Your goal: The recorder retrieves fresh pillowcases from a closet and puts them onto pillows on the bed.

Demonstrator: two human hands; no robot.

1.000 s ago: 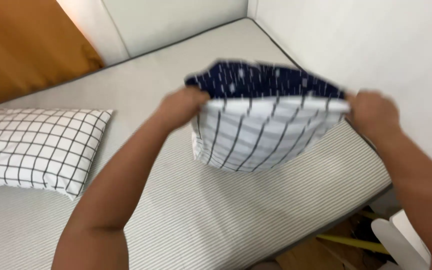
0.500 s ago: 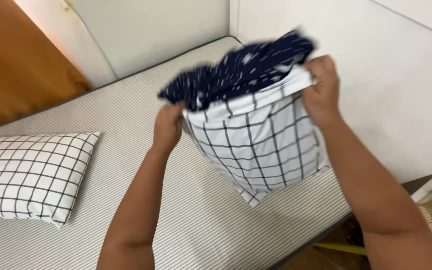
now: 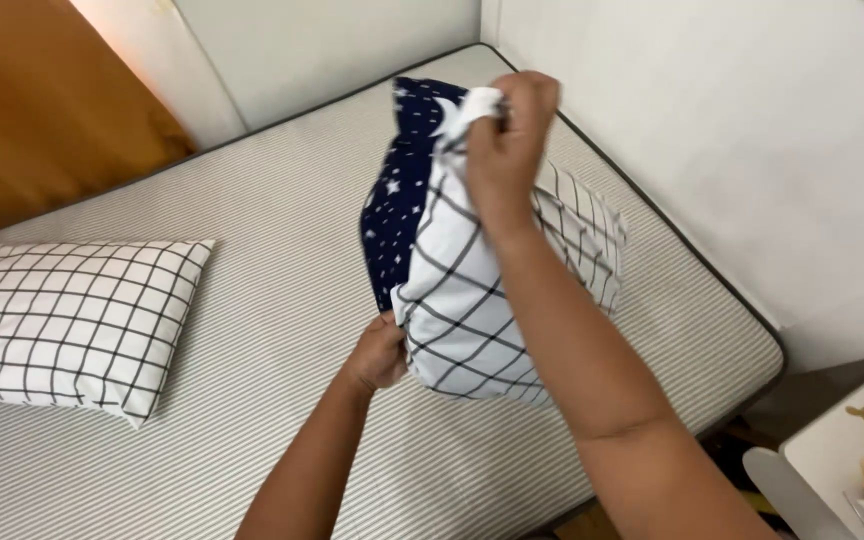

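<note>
- My right hand [image 3: 507, 130] is pinching the checked pillowcase [image 3: 472, 300] shut at its far top edge.
- My left hand [image 3: 380, 355] is gripping its near lower corner, over the striped mattress [image 3: 252, 330].
- The navy starred pillow [image 3: 397, 190] is half hidden inside.

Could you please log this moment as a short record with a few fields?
Right hand: pinches the top edge of the checked white pillowcase
Left hand: grips its lower corner
Inside the case: dark blue starred pillow, partly showing
Surface: striped mattress
Nearby: second checked pillow, lying flat at the left
</note>
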